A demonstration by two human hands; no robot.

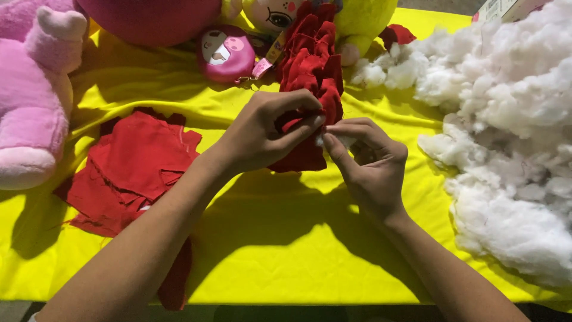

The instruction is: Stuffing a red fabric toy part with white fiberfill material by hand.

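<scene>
Red fabric piece (310, 77) between both hands (262, 134)

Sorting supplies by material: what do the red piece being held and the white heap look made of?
Red piece: seemingly soft matte plush or felt fabric; it folds and bunches. White heap: likely loose fibre stuffing, fluffy and wispy-edged.

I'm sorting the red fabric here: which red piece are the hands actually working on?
The red piece at centre, pinched by the left hand and right hand. The flat red scraps lie untouched at left.
</scene>
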